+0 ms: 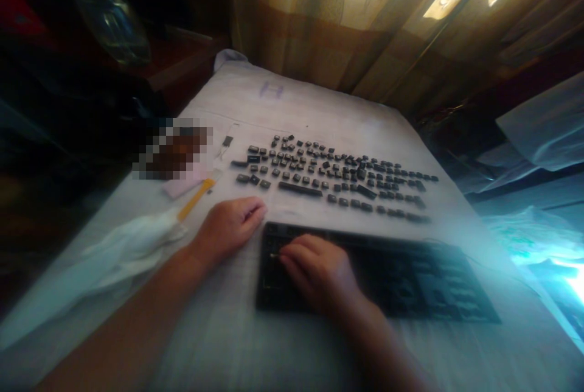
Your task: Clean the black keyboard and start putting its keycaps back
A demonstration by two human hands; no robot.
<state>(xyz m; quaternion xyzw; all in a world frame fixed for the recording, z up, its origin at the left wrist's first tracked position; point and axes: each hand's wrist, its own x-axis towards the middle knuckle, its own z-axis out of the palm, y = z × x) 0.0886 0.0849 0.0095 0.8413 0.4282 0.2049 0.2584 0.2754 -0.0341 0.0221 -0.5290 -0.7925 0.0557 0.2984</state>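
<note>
A black keyboard (410, 282) with its keycaps removed lies on the white-covered table (283, 106) in front of me. My right hand (319, 273) rests on the keyboard's left end, fingers curled and pinched on something small that I cannot make out. My left hand (228, 227) lies on the cloth just left of the keyboard's top left corner, fingers curled under; nothing shows in them. Beyond the keyboard, several loose black keycaps (333, 173) are laid out in rows, with a long spacebar cap (300, 189) among them.
A crumpled white cloth (123, 252) lies at the left of the table. A yellow-handled tool (196, 198) and a pink flat item (182, 185) sit behind my left hand. A curtain (365, 33) hangs behind the table. Plastic-wrapped things (542, 130) lie at the right.
</note>
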